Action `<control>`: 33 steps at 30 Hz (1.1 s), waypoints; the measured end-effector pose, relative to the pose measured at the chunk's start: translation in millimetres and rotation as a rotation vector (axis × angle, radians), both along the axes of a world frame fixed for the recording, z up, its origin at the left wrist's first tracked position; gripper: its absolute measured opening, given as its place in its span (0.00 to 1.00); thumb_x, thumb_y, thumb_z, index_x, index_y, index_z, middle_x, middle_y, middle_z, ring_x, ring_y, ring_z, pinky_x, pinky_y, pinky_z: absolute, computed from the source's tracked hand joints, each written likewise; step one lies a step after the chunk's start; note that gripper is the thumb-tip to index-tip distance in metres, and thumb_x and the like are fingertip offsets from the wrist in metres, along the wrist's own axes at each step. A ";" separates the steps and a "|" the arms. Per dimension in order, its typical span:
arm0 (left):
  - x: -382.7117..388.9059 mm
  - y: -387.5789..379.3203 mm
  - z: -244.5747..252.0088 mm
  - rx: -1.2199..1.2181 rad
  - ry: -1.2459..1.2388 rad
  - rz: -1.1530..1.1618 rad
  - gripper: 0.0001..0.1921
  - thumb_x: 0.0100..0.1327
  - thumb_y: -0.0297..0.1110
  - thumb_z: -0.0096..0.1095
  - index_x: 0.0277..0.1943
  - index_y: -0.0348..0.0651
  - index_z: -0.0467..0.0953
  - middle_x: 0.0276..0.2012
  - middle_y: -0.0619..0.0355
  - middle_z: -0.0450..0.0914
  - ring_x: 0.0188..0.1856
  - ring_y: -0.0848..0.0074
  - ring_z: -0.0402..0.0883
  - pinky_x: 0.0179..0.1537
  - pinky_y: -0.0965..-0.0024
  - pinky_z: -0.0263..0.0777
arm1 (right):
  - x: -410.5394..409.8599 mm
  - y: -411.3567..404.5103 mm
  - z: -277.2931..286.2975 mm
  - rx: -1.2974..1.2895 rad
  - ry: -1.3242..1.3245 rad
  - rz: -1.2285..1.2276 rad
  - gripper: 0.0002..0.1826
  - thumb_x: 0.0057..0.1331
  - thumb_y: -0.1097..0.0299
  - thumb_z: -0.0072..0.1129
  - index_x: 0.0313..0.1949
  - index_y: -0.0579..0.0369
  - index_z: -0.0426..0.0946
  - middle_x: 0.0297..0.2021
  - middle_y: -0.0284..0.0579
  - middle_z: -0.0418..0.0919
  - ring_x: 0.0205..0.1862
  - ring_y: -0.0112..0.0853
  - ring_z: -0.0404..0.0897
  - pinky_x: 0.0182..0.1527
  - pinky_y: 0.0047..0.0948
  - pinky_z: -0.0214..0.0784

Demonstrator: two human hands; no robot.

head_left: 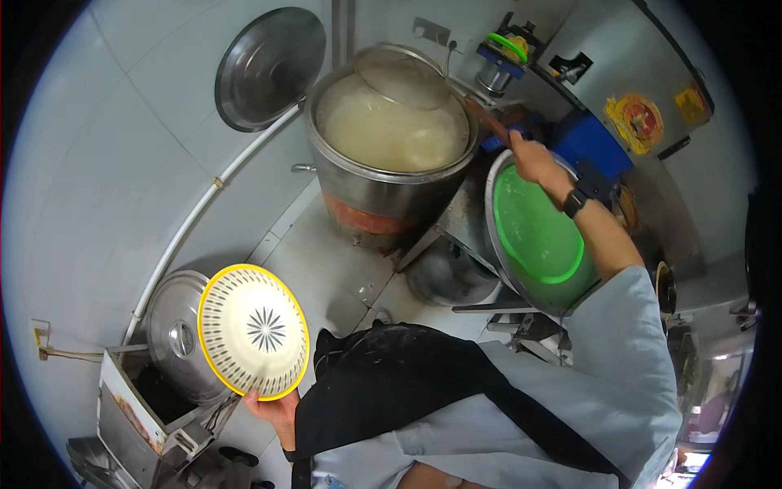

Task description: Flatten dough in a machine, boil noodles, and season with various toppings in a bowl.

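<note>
At the lower left my left hand (pixel 274 411) grips the rim of a white bowl (pixel 253 330) with a yellow edge and a dark starburst pattern. My right hand (pixel 533 160), with a dark watch on the wrist, is closed on the wooden handle (pixel 487 121) of a round wire mesh strainer (pixel 400 79). The strainer lies over the far side of a tall steel pot (pixel 391 177) full of cloudy, pale yellowish liquid (pixel 385 131). Below my right forearm is a metal basin (pixel 496 229) with a green plastic basin (pixel 537 226) in it.
A large round metal lid (pixel 272 67) leans on the wall behind a white pipe (pixel 183 226). Another steel lid (pixel 177 339) rests by a rusty metal cabinet (pixel 128 422). A dark pot (pixel 449 275) stands beneath the basin's stand. Blue machinery (pixel 586 143) is at the right.
</note>
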State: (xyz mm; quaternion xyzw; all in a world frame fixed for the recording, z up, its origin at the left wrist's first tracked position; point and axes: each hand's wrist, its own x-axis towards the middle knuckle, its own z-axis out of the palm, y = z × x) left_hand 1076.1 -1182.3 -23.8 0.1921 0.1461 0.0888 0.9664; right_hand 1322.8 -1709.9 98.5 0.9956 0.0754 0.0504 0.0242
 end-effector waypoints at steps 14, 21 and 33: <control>96.8 105.6 -5.6 0.004 0.002 -0.019 0.34 0.42 0.35 0.48 0.58 0.38 0.56 0.53 0.48 0.66 0.53 0.58 0.67 0.54 0.53 0.61 | 75.3 80.3 -29.8 0.135 0.920 -0.589 0.08 0.51 0.75 0.47 0.28 0.68 0.71 0.22 0.51 0.76 0.22 0.40 0.77 0.22 0.38 0.69; 120.0 135.7 -25.6 -0.007 -0.002 -0.174 0.30 0.46 0.36 0.49 0.57 0.42 0.59 0.53 0.53 0.66 0.55 0.62 0.66 0.56 0.52 0.57 | 27.8 151.5 -3.8 0.827 0.914 -0.800 0.07 0.51 0.75 0.48 0.29 0.60 0.61 0.16 0.39 0.65 0.15 0.27 0.67 0.14 0.27 0.60; 166.7 116.3 -20.8 -0.155 0.125 -0.410 0.31 0.43 0.31 0.49 0.56 0.38 0.59 0.52 0.49 0.66 0.54 0.60 0.66 0.55 0.55 0.60 | -3.3 177.8 -34.3 0.807 0.656 -0.801 0.15 0.53 0.74 0.44 0.41 0.56 0.56 0.20 0.39 0.64 0.13 0.25 0.64 0.13 0.24 0.60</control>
